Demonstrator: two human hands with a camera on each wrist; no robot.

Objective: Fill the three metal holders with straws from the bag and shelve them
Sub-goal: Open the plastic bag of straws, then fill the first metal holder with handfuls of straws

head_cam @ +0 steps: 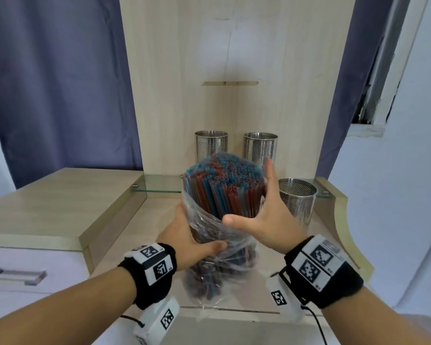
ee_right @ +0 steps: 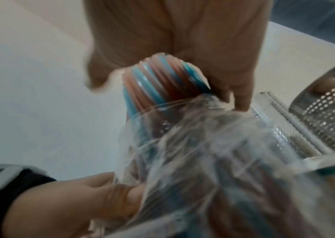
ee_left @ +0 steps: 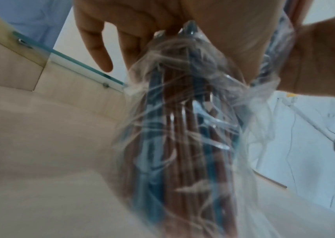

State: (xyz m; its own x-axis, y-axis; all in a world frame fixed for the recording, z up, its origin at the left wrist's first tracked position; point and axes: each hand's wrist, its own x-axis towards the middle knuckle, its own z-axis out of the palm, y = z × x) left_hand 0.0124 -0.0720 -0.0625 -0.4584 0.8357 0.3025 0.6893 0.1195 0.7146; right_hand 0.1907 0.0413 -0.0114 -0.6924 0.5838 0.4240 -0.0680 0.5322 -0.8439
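Note:
A clear plastic bag (head_cam: 217, 245) full of blue and red straws (head_cam: 222, 185) stands tilted over the wooden counter. My left hand (head_cam: 193, 236) grips the bag round its middle, thumb across the front. My right hand (head_cam: 263, 215) is spread open against the right side of the bare straw tops, with its thumb in front and its fingers straight up. Three perforated metal holders stand empty: two at the back (head_cam: 211, 145) (head_cam: 260, 149), one nearer on the right (head_cam: 297, 200). The right wrist view shows the straws (ee_right: 162, 80), the bag (ee_right: 203, 161) and my left hand (ee_right: 70, 201).
A glass shelf (head_cam: 159, 186) runs along the back of the wooden alcove. A raised cabinet top (head_cam: 60, 202) lies to the left, with a drawer handle (head_cam: 15, 276) below it. The curved counter edge (head_cam: 343, 220) bounds the right side. Blue curtains hang behind.

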